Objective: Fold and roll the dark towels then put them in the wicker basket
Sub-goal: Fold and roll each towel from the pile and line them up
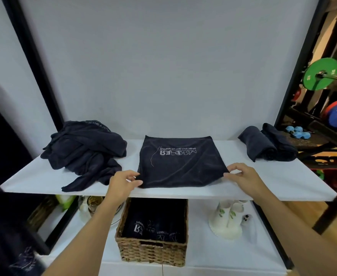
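A dark towel [180, 162] with a white logo lies folded flat in the middle of the white upper shelf [273, 180]. My left hand [123, 181] pinches its near left corner. My right hand [243, 175] pinches its near right corner. A heap of unfolded dark towels [86, 148] sits on the shelf to the left. Two rolled dark towels [267, 145] lie at the shelf's right end. The wicker basket [153, 250] stands on the lower shelf below the flat towel, with several rolled dark towels inside.
Black frame posts rise at both sides of the shelf. White paper cups [228, 218] stand on the lower shelf right of the basket, glass items [90, 206] to its left. Weight plates [321, 76] and blue dumbbells [297, 131] fill the far right.
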